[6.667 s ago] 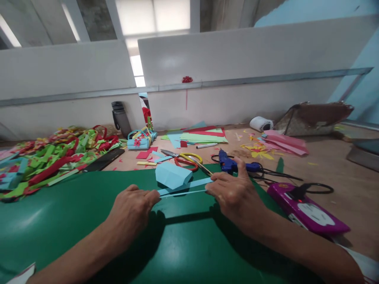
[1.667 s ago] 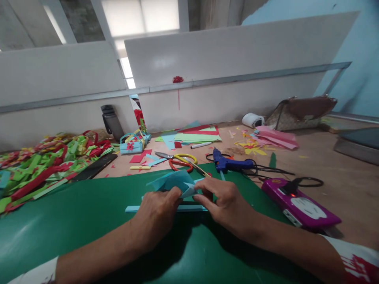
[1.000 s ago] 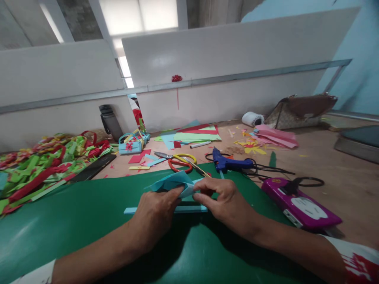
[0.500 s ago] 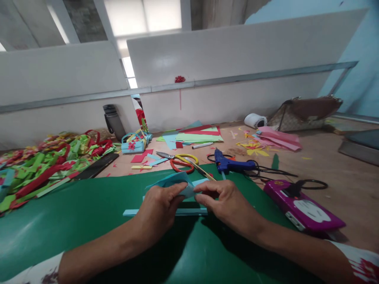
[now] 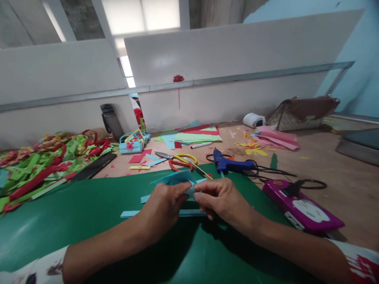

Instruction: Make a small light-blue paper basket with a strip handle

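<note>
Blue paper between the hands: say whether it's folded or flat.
Folded: the blue paper shows angled panels, pinched by left hand and right hand.

Papercraft work corner, blue glue gun [image 5: 233,164], scissors [image 5: 179,159], stacked coloured paper [image 5: 197,136], heaped paper strips [image 5: 50,167], white partition boards [image 5: 231,53]

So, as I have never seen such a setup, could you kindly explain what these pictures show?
Of course. There is no machine here: a person works with two bare hands. The one camera sits on the person's head and looks forward and down, so we see roughly what they see. The left hand and right hand together hold a piece of folded blue paper. Below it, blue strips lie on a green mat. Just beyond are scissors and a blue glue gun. Over to the left are a phone and a colourful heap of paper pieces; to the right, a purple block with a plug in it.
</note>
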Demonstrator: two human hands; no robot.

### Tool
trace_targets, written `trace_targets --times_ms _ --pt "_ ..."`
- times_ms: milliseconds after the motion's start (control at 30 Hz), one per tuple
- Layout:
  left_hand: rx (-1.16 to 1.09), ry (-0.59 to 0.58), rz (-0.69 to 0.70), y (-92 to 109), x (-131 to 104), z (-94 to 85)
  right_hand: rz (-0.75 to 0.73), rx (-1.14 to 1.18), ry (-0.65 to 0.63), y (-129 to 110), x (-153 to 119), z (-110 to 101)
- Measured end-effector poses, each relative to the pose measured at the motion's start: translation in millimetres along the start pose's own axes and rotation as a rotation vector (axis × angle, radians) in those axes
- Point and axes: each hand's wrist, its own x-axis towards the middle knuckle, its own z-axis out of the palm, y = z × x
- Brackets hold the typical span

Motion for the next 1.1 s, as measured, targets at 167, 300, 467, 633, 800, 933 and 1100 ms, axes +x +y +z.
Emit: trace_targets --times_ms 167,300,467,633,800,933,1100 --pt "0.007 -0.019 0.029 1 5 0.3 -0.002 0.057 -0.023 6 1 -1" --pt "0.049 -0.03 0.073 -2 4 1.5 0.035 0.156 -0.063 8 3 -2" --pt "0.15 -0.043 0.099 -8 0 5.7 0.094 0.217 -0.039 6 3 1" --pt "0.189 -0.014 0.117 -11 -2 9.8 0.133 0.258 -0.037 5 2 3" --pt "0.245 -0.002 0.094 -10 -4 10.7 0.123 0.258 -0.026 5 2 4" --pt "0.249 -0.003 0.083 -8 -4 10.7 0.104 0.235 -0.033 5 1 4" --pt "0.221 -0.007 0.101 -7 -3 9.4 0.082 0.169 -0.002 1 0 5"
